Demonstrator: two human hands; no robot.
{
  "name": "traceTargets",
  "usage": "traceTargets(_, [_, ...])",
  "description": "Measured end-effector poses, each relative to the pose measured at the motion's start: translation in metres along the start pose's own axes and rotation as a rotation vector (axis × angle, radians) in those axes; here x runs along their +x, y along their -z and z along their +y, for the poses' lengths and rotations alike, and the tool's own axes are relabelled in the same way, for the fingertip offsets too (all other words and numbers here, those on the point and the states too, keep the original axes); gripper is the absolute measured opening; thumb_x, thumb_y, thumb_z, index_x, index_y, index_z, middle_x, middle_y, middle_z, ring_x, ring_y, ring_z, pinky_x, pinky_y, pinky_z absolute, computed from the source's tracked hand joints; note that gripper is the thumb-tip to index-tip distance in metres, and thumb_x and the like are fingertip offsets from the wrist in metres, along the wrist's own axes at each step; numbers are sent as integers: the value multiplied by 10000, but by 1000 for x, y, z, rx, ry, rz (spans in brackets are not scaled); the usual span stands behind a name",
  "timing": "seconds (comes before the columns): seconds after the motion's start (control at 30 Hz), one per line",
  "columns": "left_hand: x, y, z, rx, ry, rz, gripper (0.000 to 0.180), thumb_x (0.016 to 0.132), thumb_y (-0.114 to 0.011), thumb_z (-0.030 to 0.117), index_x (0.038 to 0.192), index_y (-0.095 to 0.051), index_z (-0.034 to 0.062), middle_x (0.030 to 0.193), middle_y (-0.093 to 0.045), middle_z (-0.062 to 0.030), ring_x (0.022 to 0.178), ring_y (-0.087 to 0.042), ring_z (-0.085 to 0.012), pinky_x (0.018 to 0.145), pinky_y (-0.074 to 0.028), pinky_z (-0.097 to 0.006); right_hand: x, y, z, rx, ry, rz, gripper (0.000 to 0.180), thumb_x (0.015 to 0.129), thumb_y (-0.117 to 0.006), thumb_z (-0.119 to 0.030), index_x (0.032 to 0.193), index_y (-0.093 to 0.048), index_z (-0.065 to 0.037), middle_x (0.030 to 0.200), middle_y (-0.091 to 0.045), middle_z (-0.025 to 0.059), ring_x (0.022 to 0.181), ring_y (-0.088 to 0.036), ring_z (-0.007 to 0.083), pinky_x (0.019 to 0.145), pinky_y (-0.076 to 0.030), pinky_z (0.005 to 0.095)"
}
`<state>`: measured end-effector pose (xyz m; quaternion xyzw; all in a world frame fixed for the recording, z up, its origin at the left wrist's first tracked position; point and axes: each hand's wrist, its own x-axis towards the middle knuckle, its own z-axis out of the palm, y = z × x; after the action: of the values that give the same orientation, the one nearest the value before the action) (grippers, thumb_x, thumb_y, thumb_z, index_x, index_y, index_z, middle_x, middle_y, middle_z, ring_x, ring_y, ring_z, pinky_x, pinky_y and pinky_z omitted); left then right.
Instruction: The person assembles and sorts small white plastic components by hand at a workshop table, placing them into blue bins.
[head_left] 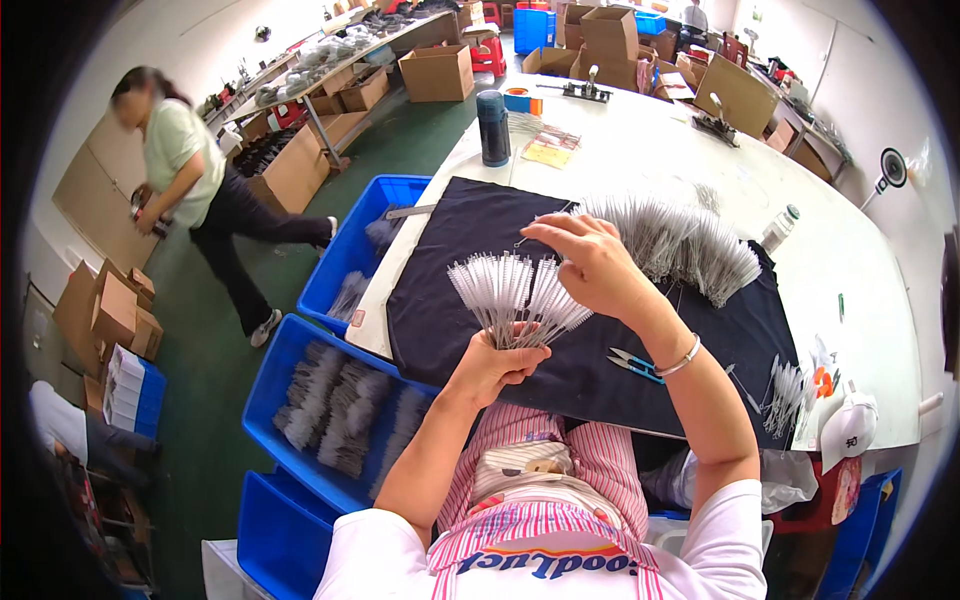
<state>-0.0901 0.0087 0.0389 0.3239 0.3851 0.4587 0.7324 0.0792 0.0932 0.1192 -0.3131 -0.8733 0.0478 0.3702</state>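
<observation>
My left hand (497,365) is closed around the wire stems of a fanned bundle of straw brushes (490,285), their white bristles pointing up. Above and to the right of it, my right hand (590,262) pinches a thin looped wire (520,243) at its fingertips; whether bristles are on it is hidden. Beyond my right hand, a long heap of similar brushes (670,240) lies on the black cloth (440,270). A pair of blue-handled thread snips (637,365) rests below my right forearm. A smaller group of brushes (787,395) lies at the cloth's right edge.
Blue bins (262,400) holding brush bundles stand left of the white table (850,270). On the table are a dark bottle (493,130), a clear bottle (780,228), toggle clamps (590,90) and a white cap (850,428). A person (190,170) walks at the left.
</observation>
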Motion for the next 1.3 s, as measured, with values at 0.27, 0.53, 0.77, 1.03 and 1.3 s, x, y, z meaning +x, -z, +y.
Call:
traceTargets(0.27, [3,-9,-2,7,-24,59,256,701,-732,-12,921,-608,29,677,-568,4,529,-504,-59,400,-312,-170,-8,10,12,-101,-106,-238,296,704,-488,47,911,-644,-96,997,-638,31,994,-570,227,893,-371,385])
traceTargets(0.53, [8,-5,-10,43,-33,84,303,681,-735,-43,945,-603,25,677,-567,-8,518,-493,-61,392,-292,-171,-8,-3,6,-99,-33,-206,344,749,-495,53,984,-655,-142,997,-662,7,971,-578,193,940,-345,370])
traceTargets(0.77, [6,-9,-11,56,-46,89,215,687,-735,-27,853,-609,29,651,-558,-6,507,-484,-56,388,-290,-172,-8,-6,5,-120,-48,-158,352,777,-506,31,1040,-644,-156,1036,-651,30,1003,-567,201,927,-345,369])
traceTargets(1.03, [3,1,-13,80,-33,26,208,678,-770,32,797,-602,60,653,-575,7,517,-508,-47,395,-320,-162,-4,-2,1,-121,-1,-209,319,801,-502,14,1034,-640,-153,1007,-656,35,1001,-568,198,940,-337,383])
traceTargets(1.3, [-3,0,-14,114,-12,-40,202,700,-734,-19,867,-625,12,706,-626,-53,521,-502,-60,407,-316,-171,11,-3,-12,3,-259,-263,189,795,-576,-158,938,-647,-57,862,-672,90,846,-625,241,835,-444,360])
